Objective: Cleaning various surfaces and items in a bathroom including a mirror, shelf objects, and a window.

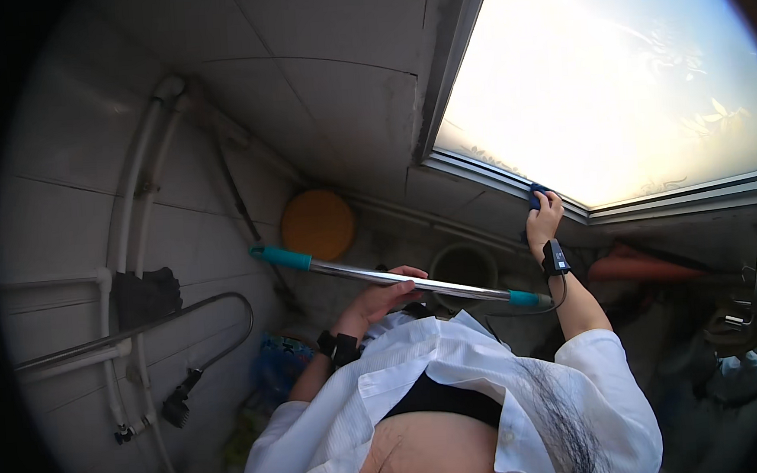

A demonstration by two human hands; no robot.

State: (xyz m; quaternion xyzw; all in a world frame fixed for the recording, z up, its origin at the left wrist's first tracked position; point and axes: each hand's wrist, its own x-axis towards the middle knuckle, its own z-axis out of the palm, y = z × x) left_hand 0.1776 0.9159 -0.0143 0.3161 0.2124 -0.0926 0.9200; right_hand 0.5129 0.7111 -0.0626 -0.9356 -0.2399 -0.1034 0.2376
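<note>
A shiny metal pole (363,275) with teal ends lies slantwise across the front of my body. My left hand (381,300) is closed around its middle, the fingers partly hidden behind it. Farther up and to the right, my right hand (545,219) presses a dark blue cloth (537,194) against the lower window frame (500,175). Most of that cloth is covered by my fingers. The pole's right end stops just short of my right forearm. Each wrist wears a black strapped device.
White pipes (136,173) and a shower head on a bent hose (177,407) line the tiled wall at left. A round yellow-orange object (317,225) and a dark bucket (464,270) stand below the wall. A reddish-orange object (644,263) lies at right, under the bright window (611,75).
</note>
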